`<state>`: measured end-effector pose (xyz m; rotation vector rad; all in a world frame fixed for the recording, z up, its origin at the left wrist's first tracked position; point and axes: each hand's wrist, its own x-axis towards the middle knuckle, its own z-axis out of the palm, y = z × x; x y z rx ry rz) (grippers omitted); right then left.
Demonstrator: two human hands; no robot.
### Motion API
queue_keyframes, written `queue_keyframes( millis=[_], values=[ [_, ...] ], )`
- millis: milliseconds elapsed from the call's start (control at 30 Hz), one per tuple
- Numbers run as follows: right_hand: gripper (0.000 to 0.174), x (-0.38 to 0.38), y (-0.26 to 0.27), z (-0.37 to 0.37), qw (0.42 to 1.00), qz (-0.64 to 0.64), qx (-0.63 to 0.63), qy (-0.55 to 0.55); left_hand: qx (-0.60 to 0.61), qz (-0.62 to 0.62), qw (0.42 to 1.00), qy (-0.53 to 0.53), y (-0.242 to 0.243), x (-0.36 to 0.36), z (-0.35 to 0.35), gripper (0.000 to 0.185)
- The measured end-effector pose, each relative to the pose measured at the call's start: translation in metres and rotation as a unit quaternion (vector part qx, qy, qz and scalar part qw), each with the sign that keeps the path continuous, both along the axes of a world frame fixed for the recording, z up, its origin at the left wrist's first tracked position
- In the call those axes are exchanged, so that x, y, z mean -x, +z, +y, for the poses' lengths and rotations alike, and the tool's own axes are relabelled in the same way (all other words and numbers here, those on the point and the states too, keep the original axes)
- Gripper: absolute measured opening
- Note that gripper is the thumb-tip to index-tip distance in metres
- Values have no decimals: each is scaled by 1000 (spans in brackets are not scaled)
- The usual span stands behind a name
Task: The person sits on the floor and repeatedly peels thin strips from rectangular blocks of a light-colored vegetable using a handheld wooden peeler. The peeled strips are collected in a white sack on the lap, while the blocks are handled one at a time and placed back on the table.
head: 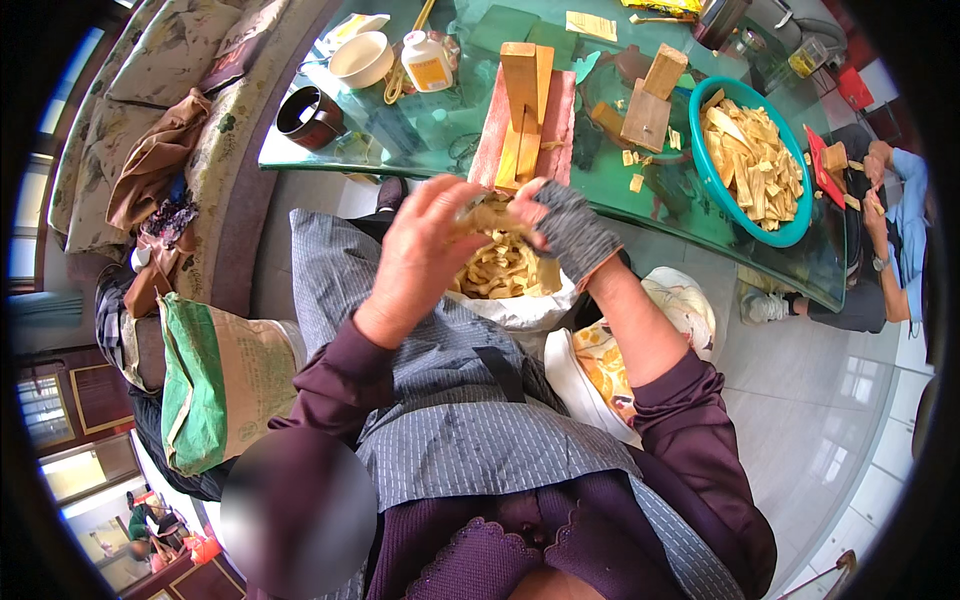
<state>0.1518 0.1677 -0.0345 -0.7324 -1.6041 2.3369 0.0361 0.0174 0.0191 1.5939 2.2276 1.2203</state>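
Observation:
Both my hands are raised over a white sack [517, 311] of pale yellow, dried-looking strips [502, 274]. A motion-blurred tan strip [491, 220] spans the gap between them. My left hand [420, 251], bare, pinches one end between thumb and fingers. My right hand [566, 229], in a grey fingerless glove, has its fingertips on the other end. Just beyond, at the table's edge, an upright wooden block device [519, 112] with a narrow slot stands on a pink cloth [561, 112].
On the glass table [637, 195] are a teal basin [701, 187] of strips, a second wooden device [646, 116], a white bottle [426, 64], a bowl [361, 60] and a dark mug [307, 120]. A co-worker's hands [875, 180] are at right. A green-and-tan sack [225, 382] stands left.

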Motion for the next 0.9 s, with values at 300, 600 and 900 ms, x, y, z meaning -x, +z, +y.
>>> queue_keyframes(
  millis=[300, 600, 900],
  values=[
    [45, 7, 1, -6, 860, -22, -470, 198, 97, 235, 963, -84, -43, 21, 1, 25],
    [19, 13, -14, -3, 795, 69, -598, 77, 94, 221, 969, -53, -78, 64, 19, 19],
    [23, 22, -21, 53, 878, -36, -462, -120, 32, -558, 827, -59, -44, 52, 64, 17]
  ],
)
